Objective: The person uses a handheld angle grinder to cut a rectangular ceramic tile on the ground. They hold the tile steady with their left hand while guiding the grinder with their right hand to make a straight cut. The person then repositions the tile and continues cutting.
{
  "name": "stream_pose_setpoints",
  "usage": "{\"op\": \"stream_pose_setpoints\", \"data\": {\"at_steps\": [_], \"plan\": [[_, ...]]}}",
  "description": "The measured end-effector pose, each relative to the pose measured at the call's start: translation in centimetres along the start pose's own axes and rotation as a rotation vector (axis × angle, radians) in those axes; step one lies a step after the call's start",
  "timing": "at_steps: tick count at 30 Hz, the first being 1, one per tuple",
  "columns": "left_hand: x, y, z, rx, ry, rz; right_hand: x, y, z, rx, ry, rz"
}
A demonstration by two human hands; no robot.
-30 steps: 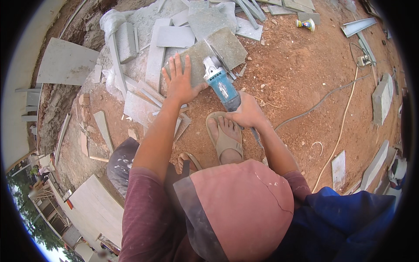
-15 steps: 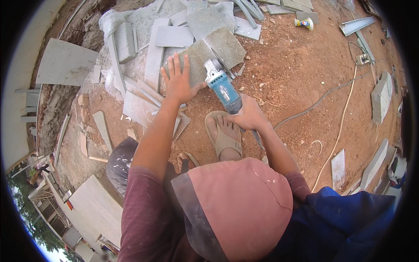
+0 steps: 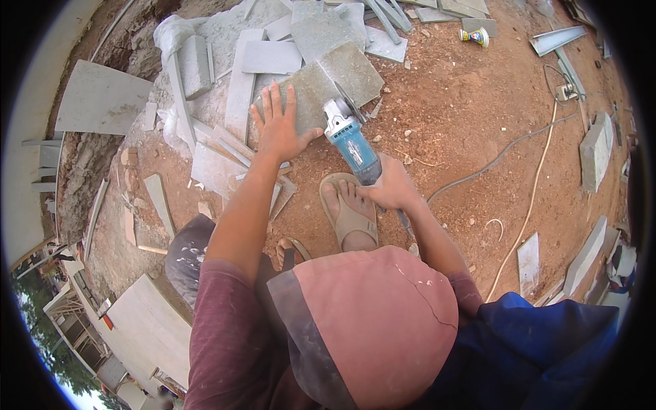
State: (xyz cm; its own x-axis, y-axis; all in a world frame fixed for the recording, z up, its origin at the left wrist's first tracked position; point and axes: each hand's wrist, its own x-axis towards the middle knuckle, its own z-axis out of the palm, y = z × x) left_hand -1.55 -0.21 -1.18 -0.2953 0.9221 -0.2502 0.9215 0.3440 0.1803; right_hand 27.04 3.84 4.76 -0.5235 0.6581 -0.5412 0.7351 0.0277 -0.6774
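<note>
Worn on my head, a wide fisheye camera faces down, looking from fairly near over my left grip (image 3: 279, 137) and right grip (image 3: 391, 183), the ground (image 3: 451, 119) curving around them.

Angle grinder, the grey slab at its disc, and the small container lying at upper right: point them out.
Angle grinder (image 3: 350, 140), head view: teal body.
Grey slab (image 3: 314, 87), head view: flat upper face.
Small container (image 3: 475, 37), head view: side wall.
</note>
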Motion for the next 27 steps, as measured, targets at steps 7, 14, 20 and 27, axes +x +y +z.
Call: {"op": "stream_pose_setpoints", "data": {"at_steps": [7, 14, 20, 27], "plan": [[0.0, -0.2, 0.1, -0.004, 0.01, -0.007, -0.2, 0.5, 0.1, -0.009, 0.003, -0.026], [0.1, -0.3, 0.3, -0.011, 0.009, 0.0, -0.5, 1.2, 0.6, 0.005, 0.019, -0.03], [0.1, -0.4, 0.5, -0.013, 0.013, 0.006, -1.0, 1.2, 0.7, 0.016, 0.022, -0.009], [0.1, -0.4, 0.2, -0.016, -0.006, -0.003, -0.9, 1.2, 0.8, 0.041, 0.031, -0.037]]}}
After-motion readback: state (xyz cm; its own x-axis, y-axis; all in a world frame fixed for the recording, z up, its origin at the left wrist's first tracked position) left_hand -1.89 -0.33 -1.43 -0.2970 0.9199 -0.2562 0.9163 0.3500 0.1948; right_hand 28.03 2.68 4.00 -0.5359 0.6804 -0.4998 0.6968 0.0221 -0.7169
